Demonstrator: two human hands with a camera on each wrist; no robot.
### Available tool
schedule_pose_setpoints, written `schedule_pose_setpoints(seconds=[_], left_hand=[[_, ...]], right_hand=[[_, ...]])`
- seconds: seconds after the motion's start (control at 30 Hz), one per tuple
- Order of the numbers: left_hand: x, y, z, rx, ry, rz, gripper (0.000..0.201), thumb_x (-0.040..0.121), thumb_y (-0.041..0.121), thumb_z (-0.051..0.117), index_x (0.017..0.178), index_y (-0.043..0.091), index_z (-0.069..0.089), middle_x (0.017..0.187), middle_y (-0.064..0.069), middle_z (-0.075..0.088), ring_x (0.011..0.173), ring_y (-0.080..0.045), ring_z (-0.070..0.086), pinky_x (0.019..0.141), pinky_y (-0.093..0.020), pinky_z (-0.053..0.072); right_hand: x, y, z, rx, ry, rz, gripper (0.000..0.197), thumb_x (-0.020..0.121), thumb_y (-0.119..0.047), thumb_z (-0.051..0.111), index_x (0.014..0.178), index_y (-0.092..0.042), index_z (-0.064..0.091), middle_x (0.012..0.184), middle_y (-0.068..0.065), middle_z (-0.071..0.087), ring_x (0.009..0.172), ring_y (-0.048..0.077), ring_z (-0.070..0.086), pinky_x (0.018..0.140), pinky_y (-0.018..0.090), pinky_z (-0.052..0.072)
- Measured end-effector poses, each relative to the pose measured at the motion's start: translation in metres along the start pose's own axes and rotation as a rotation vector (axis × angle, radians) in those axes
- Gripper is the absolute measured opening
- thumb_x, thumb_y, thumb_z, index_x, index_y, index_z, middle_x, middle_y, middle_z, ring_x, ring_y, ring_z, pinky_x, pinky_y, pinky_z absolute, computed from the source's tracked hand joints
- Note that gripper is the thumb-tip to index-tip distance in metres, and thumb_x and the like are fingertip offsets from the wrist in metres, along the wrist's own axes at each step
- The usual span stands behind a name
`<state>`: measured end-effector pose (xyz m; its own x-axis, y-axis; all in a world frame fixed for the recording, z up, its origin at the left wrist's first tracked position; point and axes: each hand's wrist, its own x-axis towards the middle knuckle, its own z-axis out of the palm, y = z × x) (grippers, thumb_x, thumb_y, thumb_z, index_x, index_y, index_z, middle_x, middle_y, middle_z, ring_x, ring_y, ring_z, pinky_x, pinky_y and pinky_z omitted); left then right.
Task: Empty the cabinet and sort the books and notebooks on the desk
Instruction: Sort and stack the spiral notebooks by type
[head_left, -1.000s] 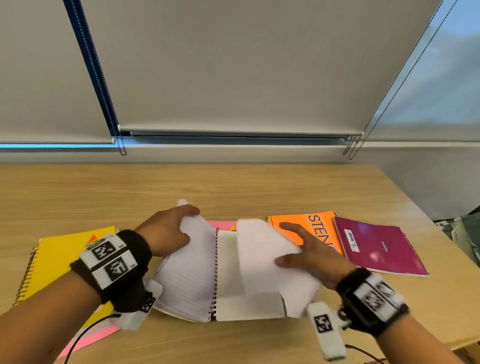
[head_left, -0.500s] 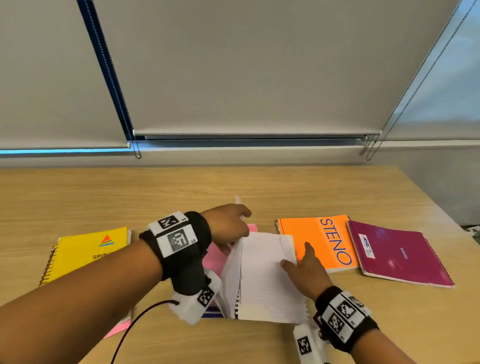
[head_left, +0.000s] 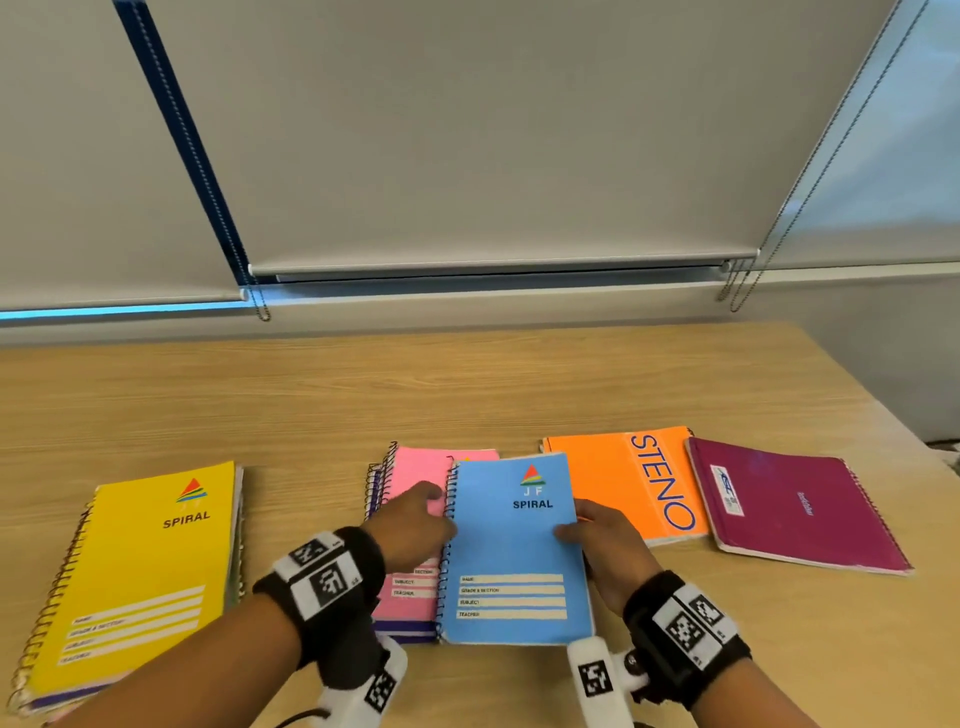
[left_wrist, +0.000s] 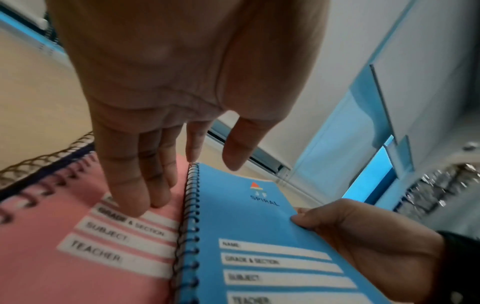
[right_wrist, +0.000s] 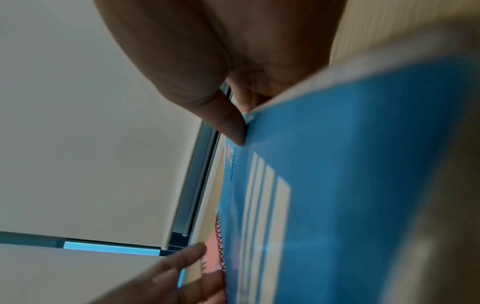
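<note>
A closed blue spiral notebook (head_left: 511, 551) (left_wrist: 259, 232) (right_wrist: 350, 185) lies at the middle of the desk (head_left: 363, 395), partly over a pink spiral notebook (head_left: 415, 473) (left_wrist: 64, 236). My right hand (head_left: 597, 540) (left_wrist: 363, 232) pinches the blue notebook's right edge, thumb (right_wrist: 228, 121) on the cover. My left hand (head_left: 415, 525) (left_wrist: 155, 164) hovers with straight fingers (left_wrist: 130, 195) over the pink cover, beside the blue notebook's coil, holding nothing.
A yellow spiral notebook (head_left: 140, 571) tops a pile at the left. An orange STENO pad (head_left: 623, 483) and a maroon notebook (head_left: 795, 504) lie to the right. A dark purple cover (head_left: 405, 629) shows beneath the pink one. Lowered blinds (head_left: 467, 130) stand behind the desk.
The notebook that lay open with white pages is now closed, its blue cover up. My left hand let go and drew back to the left; my right hand moved to the right edge.
</note>
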<state>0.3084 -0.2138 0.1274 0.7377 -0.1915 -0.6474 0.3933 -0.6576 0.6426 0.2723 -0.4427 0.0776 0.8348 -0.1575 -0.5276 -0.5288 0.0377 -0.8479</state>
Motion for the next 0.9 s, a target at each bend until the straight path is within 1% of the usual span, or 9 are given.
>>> schedule_pose_setpoints(seconds=[0.07,0.13,0.23,0.33,0.43,0.53,0.67,0.77,0.9], left_hand=[[0.001,-0.008,-0.006,-0.191,0.036,-0.013,0.051,0.092,0.016,0.059,0.139,0.018,0.039,0.11,-0.01,0.066,0.089,-0.03,0.066,0.069,-0.031,0.05],[-0.004,-0.007,-0.015,-0.286,0.115,0.049,0.038,0.095,0.01,0.056,0.132,0.014,0.045,0.118,-0.009,0.064,0.098,-0.026,0.067,0.081,-0.031,0.054],[-0.005,-0.012,-0.024,-0.148,0.266,0.131,0.024,0.097,0.007,0.053,0.119,0.015,0.049,0.108,-0.003,0.064,0.088,-0.016,0.063,0.071,-0.021,0.05],[0.004,-0.034,-0.027,0.079,0.321,0.039,0.035,0.091,0.014,0.059,0.125,0.012,0.052,0.112,-0.011,0.06,0.091,-0.025,0.06,0.076,-0.028,0.049],[0.007,-0.05,-0.02,0.031,0.298,-0.077,0.068,0.084,0.023,0.067,0.141,0.02,0.03,0.128,-0.015,0.045,0.109,-0.032,0.056,0.09,-0.036,0.05],[0.012,-0.055,-0.019,-0.227,0.239,-0.084,0.094,0.079,0.011,0.072,0.15,0.013,0.01,0.127,-0.014,0.055,0.108,-0.033,0.06,0.092,-0.038,0.052],[0.005,-0.056,-0.024,-0.621,0.121,-0.085,0.057,0.061,0.001,0.068,0.117,-0.005,0.06,0.107,-0.021,0.071,0.096,-0.041,0.067,0.091,-0.054,0.054],[-0.006,-0.062,-0.024,-0.825,0.113,0.0,0.058,0.059,-0.006,0.058,0.116,0.004,0.061,0.104,-0.023,0.072,0.096,-0.046,0.067,0.088,-0.061,0.052],[-0.029,-0.082,-0.052,-0.966,0.117,0.081,0.052,0.069,-0.009,0.047,0.117,0.003,0.061,0.104,-0.022,0.072,0.084,-0.042,0.068,0.072,-0.046,0.057]], right_hand=[[0.005,-0.005,0.008,0.076,-0.041,-0.026,0.028,0.091,0.008,0.049,0.108,-0.006,0.067,0.108,0.014,0.073,0.098,0.037,0.068,0.091,0.051,0.053],[0.011,-0.01,0.022,0.109,-0.074,-0.03,0.029,0.092,0.007,0.048,0.108,-0.008,0.067,0.107,0.011,0.073,0.098,0.034,0.068,0.085,0.044,0.055],[0.019,-0.014,0.05,-0.014,-0.031,-0.052,0.028,0.09,0.008,0.048,0.101,-0.01,0.068,0.107,0.01,0.072,0.095,0.03,0.069,0.082,0.041,0.056],[0.029,-0.008,0.072,-0.385,0.032,-0.141,0.029,0.084,-0.002,0.051,0.1,-0.017,0.069,0.109,0.006,0.072,0.095,0.024,0.068,0.086,0.039,0.056],[0.026,-0.005,0.081,-0.627,0.039,-0.114,0.037,0.08,-0.02,0.055,0.116,-0.018,0.061,0.115,0.006,0.063,0.1,0.024,0.063,0.083,0.031,0.052],[0.018,-0.005,0.089,-0.562,-0.027,-0.069,0.034,0.084,-0.008,0.056,0.118,-0.011,0.052,0.114,0.004,0.061,0.096,0.019,0.059,0.072,0.024,0.047],[0.005,-0.007,0.097,-0.47,-0.059,-0.081,0.023,0.082,0.0,0.056,0.098,-0.016,0.057,0.103,0.002,0.065,0.09,0.017,0.062,0.067,0.024,0.049],[-0.009,-0.015,0.104,-0.295,-0.082,-0.074,0.024,0.08,0.006,0.057,0.088,-0.016,0.062,0.098,0.006,0.071,0.079,0.016,0.065,0.061,0.024,0.051],[-0.032,-0.038,0.139,0.074,-0.256,-0.067,0.029,0.084,0.008,0.044,0.1,-0.007,0.062,0.092,0.012,0.072,0.073,0.026,0.065,0.059,0.029,0.054]])
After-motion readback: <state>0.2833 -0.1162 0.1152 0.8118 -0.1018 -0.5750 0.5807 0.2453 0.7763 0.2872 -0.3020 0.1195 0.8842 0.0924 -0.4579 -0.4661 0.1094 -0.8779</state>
